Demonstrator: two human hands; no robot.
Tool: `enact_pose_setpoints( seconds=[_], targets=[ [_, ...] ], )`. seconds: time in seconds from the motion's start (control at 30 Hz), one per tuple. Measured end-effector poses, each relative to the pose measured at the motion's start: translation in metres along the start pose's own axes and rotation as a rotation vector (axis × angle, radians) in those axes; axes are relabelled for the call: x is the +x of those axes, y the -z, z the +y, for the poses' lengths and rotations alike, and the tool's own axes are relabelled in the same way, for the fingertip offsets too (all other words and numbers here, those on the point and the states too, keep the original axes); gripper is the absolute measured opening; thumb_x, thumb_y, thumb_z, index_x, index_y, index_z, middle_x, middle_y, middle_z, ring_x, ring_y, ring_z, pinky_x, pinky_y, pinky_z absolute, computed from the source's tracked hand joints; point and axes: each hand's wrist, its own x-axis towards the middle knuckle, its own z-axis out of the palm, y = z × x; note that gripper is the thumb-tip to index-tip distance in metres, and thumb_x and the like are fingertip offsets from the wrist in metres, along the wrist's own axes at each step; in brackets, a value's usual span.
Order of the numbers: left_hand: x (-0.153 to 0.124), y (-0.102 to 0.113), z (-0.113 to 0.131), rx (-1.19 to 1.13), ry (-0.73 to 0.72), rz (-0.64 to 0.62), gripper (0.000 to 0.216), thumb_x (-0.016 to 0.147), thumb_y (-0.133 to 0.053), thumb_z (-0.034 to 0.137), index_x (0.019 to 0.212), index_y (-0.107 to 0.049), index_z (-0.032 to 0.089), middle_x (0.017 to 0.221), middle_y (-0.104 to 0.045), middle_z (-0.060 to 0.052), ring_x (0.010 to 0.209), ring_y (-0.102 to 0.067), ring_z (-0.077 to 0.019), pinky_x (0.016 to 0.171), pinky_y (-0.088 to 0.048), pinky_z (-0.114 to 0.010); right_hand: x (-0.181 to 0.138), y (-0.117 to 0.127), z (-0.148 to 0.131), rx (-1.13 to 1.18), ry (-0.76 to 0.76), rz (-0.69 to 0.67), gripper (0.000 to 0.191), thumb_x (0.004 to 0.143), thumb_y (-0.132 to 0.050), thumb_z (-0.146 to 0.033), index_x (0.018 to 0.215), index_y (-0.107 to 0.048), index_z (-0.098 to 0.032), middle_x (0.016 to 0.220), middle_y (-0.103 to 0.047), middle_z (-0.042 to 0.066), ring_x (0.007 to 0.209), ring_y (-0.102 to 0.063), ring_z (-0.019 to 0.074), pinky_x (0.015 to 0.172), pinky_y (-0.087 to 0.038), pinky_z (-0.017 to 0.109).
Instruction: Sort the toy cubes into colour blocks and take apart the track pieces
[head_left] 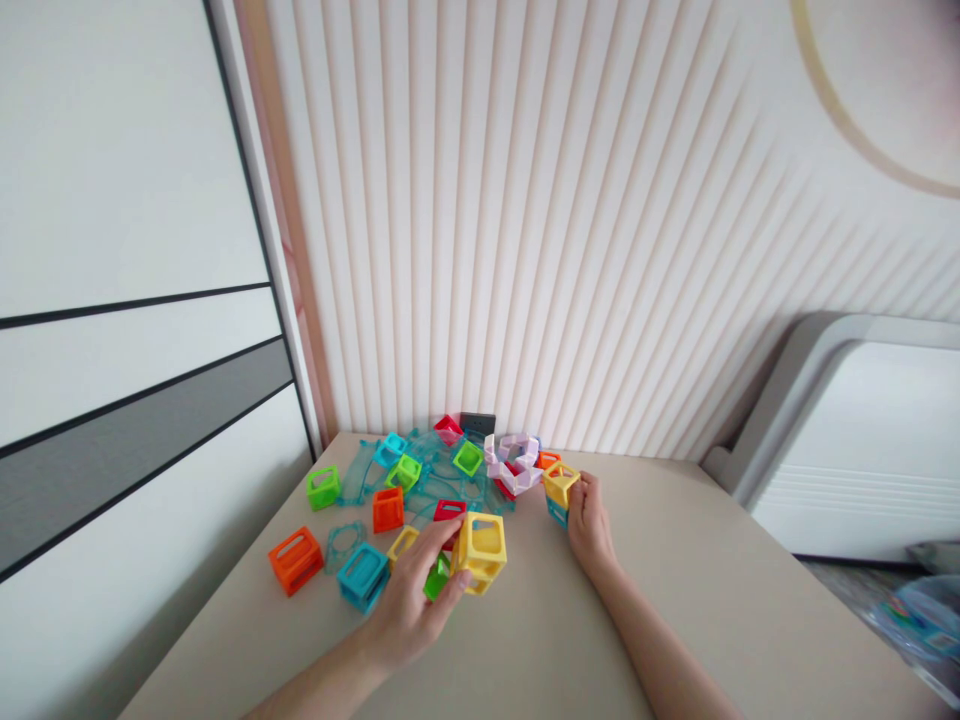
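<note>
My left hand (pixel 416 590) is closed on a yellow hollow cube block (pixel 482 548), held above the near part of the table. Behind that hand, a green block (pixel 437 576) and another yellow block (pixel 403 543) are partly hidden. To the right, my right hand (pixel 590 520) has its fingers around the side of a second yellow cube (pixel 561 484), which sits over a blue block (pixel 556 511). An orange block (pixel 549 460) shows just behind this pair. Left of it lies a pale purple ring of angular pieces (pixel 515 464), with some red under it.
Loose orange (pixel 296 560), blue (pixel 364 577) and green (pixel 323 488) blocks lie on the table (pixel 675 560) at left. Clear teal plastic pieces (pixel 427 480) spread between several blocks near the ribbed wall (pixel 487 220). A dark socket (pixel 478 424) is at the back.
</note>
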Motion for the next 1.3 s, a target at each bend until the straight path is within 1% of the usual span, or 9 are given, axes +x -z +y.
enact_pose_setpoints(
  seconds=[0.07,0.23,0.47,0.57,0.7,0.83,0.97,1.13,1.3],
  targets=[
    [0.0005,0.0003,0.0003,-0.007,-0.01,-0.001,0.044,0.094,-0.061,0.034,0.137,-0.055,0.026,0.125,-0.069,-0.011,0.108,-0.069,-0.0246,0.091,-0.059,-0.034,-0.0006,0.0008,-0.003,-0.004,-0.005,0.003,0.056,0.096,-0.025,-0.068,0.105,-0.054,-0.02,0.073,-0.069,0.007,0.062,-0.065,0.0241,0.055,-0.048,0.032],
    [0.0009,0.0002,0.0002,-0.012,-0.015,-0.014,0.044,0.095,-0.061,0.032,0.137,-0.053,0.026,0.126,-0.068,-0.011,0.111,-0.068,-0.0246,0.094,-0.057,-0.035,-0.0023,0.0019,-0.0088,-0.013,-0.007,0.024,0.06,0.095,-0.024,-0.07,0.103,-0.054,-0.019,0.071,-0.068,0.007,0.059,-0.063,0.0231,0.055,-0.045,0.031],
    [-0.0019,-0.0015,-0.0046,-0.012,-0.022,-0.014,0.046,0.095,-0.061,0.03,0.139,-0.051,0.028,0.131,-0.066,-0.011,0.117,-0.065,-0.0254,0.1,-0.054,-0.036,-0.0031,0.0028,-0.0101,-0.032,-0.003,0.041,0.053,0.096,-0.029,-0.064,0.105,-0.055,-0.019,0.074,-0.069,0.008,0.063,-0.064,0.0242,0.058,-0.046,0.033],
    [-0.0027,-0.0013,-0.0051,-0.011,-0.022,-0.007,0.047,0.094,-0.062,0.03,0.14,-0.052,0.028,0.132,-0.066,-0.011,0.117,-0.065,-0.0258,0.101,-0.053,-0.036,-0.0044,0.0025,-0.0099,-0.038,0.001,0.046,0.051,0.096,-0.028,-0.061,0.107,-0.055,-0.019,0.079,-0.071,0.009,0.066,-0.066,0.0251,0.06,-0.047,0.034],
    [-0.0021,-0.0007,-0.0033,-0.015,-0.014,-0.013,0.047,0.093,-0.062,0.031,0.139,-0.053,0.026,0.129,-0.067,-0.012,0.114,-0.066,-0.0264,0.098,-0.055,-0.036,-0.0077,0.0031,-0.0101,-0.05,0.008,0.034,0.05,0.096,-0.03,-0.059,0.11,-0.057,-0.02,0.087,-0.074,0.01,0.071,-0.068,0.0259,0.062,-0.049,0.034],
    [-0.0013,0.0001,-0.0012,-0.01,-0.018,-0.023,0.046,0.094,-0.061,0.031,0.139,-0.054,0.026,0.128,-0.067,-0.013,0.112,-0.066,-0.0267,0.098,-0.055,-0.037,-0.0089,0.0047,-0.0104,-0.07,-0.004,0.021,0.051,0.095,-0.031,-0.059,0.112,-0.058,-0.02,0.089,-0.074,0.011,0.073,-0.069,0.0267,0.063,-0.049,0.034],
    [-0.0007,0.001,0.0008,-0.012,-0.029,-0.017,0.045,0.094,-0.061,0.031,0.138,-0.054,0.025,0.128,-0.067,-0.013,0.111,-0.067,-0.0262,0.097,-0.055,-0.036,-0.0068,0.0045,-0.0089,-0.094,-0.047,0.049,0.053,0.096,-0.027,-0.06,0.114,-0.056,-0.019,0.09,-0.074,0.013,0.073,-0.069,0.0279,0.061,-0.048,0.034],
    [0.0001,0.0015,0.0021,-0.022,-0.049,-0.028,0.046,0.095,-0.06,0.029,0.14,-0.051,0.027,0.127,-0.067,-0.011,0.111,-0.066,-0.0243,0.098,-0.054,-0.034,-0.0037,0.0035,-0.0071,-0.102,-0.075,0.076,0.057,0.097,-0.022,-0.061,0.117,-0.053,-0.018,0.103,-0.073,0.016,0.081,-0.069,0.0283,0.067,-0.05,0.035],
    [0.0007,0.0009,0.0019,-0.033,-0.053,-0.017,0.046,0.095,-0.061,0.03,0.139,-0.052,0.027,0.125,-0.068,-0.011,0.109,-0.067,-0.0245,0.095,-0.054,-0.033,-0.0024,0.0052,-0.0089,-0.127,-0.097,0.059,0.055,0.098,-0.024,-0.057,0.121,-0.056,-0.019,0.111,-0.073,0.016,0.085,-0.07,0.028,0.069,-0.05,0.035]
  ],
)
